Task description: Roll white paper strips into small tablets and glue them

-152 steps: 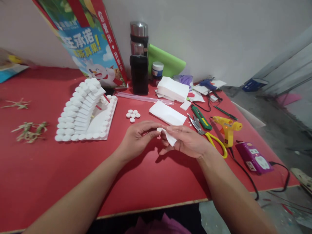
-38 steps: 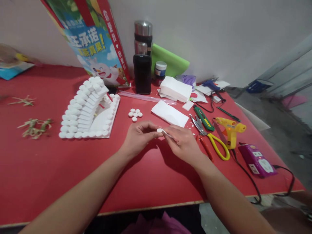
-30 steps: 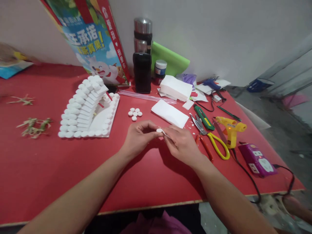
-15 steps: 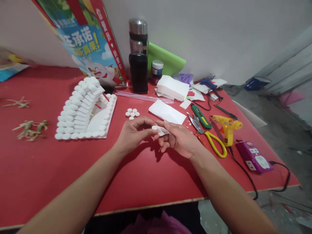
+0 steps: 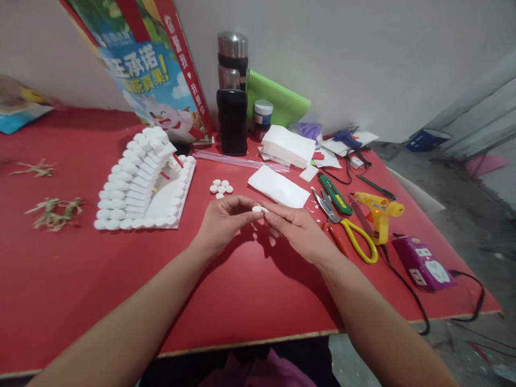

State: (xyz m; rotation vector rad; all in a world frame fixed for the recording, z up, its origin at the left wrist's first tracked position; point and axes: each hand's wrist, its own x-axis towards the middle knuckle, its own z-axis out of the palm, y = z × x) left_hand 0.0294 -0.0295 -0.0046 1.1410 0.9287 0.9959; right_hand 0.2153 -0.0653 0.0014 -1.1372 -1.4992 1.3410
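Observation:
Above the red table (image 5: 242, 301), my left hand (image 5: 226, 223) pinches a small white disc (image 5: 257, 208) between thumb and fingers. My right hand (image 5: 292, 226) meets it from the other side, its thumb and forefinger closed on a small white piece (image 5: 264, 210) that touches the disc; the piece is mostly hidden by the fingers. Just beyond my left hand lies a cluster of several white discs (image 5: 221, 186). A folded white paper (image 5: 278, 186) rests behind my right hand. To the left stands a white model (image 5: 141, 183) with stacked steps and rows of discs.
At the right lie a green cutter (image 5: 335, 194), yellow-handled scissors (image 5: 358, 239), a yellow glue gun (image 5: 379, 215) and a purple power box (image 5: 422, 262) with cords. A black case (image 5: 232, 122), a steel flask (image 5: 233, 45) and a printed box (image 5: 153, 80) stand behind. Straw figures (image 5: 54, 212) lie left.
My right fingers have closed further round the white piece, whose loose flap showed before and is now mostly hidden. The whole view has shifted slightly.

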